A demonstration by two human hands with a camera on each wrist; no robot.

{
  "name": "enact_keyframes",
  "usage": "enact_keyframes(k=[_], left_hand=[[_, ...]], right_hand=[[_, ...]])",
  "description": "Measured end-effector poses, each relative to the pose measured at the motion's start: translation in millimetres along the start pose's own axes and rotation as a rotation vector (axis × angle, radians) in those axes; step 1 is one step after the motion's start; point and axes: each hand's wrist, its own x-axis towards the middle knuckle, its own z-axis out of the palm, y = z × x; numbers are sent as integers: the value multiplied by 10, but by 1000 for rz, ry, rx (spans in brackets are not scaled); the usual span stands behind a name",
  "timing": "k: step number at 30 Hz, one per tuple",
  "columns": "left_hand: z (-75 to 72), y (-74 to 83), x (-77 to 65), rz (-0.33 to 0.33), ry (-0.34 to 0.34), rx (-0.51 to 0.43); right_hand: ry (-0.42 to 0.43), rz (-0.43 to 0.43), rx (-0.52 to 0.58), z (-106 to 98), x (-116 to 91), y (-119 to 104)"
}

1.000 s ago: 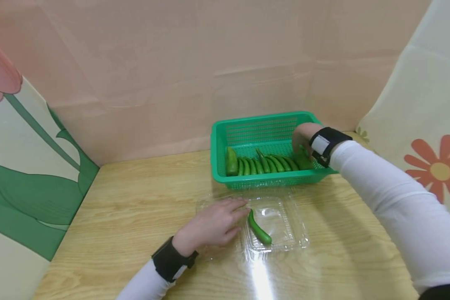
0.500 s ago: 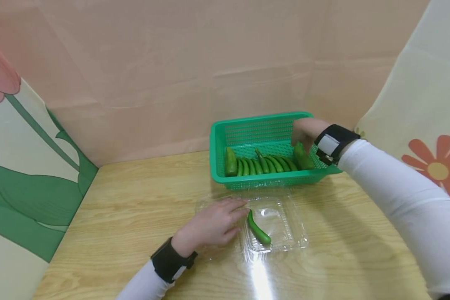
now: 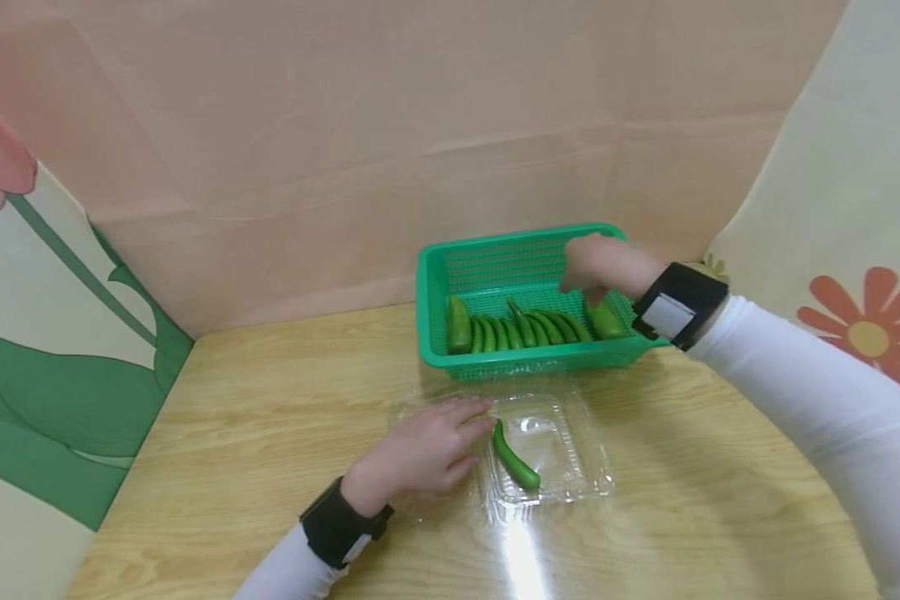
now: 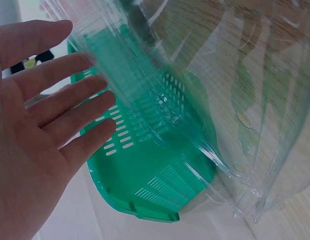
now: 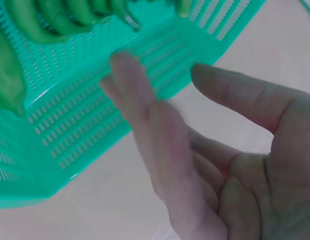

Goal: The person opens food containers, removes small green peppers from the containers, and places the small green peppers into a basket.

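In the head view my left hand [image 3: 427,446] lies over the left half of an opened clear plastic clamshell box [image 3: 570,450], fingers extended. One curved green chili pepper [image 3: 516,458] lies in the box's right half, just beside those fingertips. My right hand [image 3: 603,262] hovers over the right side of a green plastic basket [image 3: 435,287]. Its fingers are loosely bent with nothing between them, as the right wrist view shows. Inside the basket is a row of several slim green chili peppers [image 3: 521,325], with a thicker green vegetable [image 3: 460,325] at the left end and another thick one [image 3: 606,318] at the right.
The basket stands at the back of a wood-grain table [image 3: 270,417], near a plain pinkish backdrop [image 3: 270,125]. Printed cloths with a tulip and a red flower [image 3: 866,321] hang at the sides. The clamshell box sits in front of the basket.
My right hand has risen and come away from the thick green vegetable at the basket's right end, shifting slightly left. That vegetable stays in the basket. The left hand keeps its place.
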Motion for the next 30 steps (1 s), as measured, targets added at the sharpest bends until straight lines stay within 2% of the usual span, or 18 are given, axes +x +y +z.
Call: enact_keyframes(k=[6,17,24,27,30], left_hand=[[21,-21,-9,6,20,5],[19,-26,-27,-9,10,1],[15,-28,-46,-14,22,7],[22,-33,-50,-13,22,12],[31,-39,-49,-13,23,19]], right_hand=[[169,-44,49,160,-235,-160],[366,-216,38,587,-588,-426],[496,-339,-14,868,-749,-603],[537,-382,-22,983,-811,-650],[539,-411,-11,1075,-861,-688]])
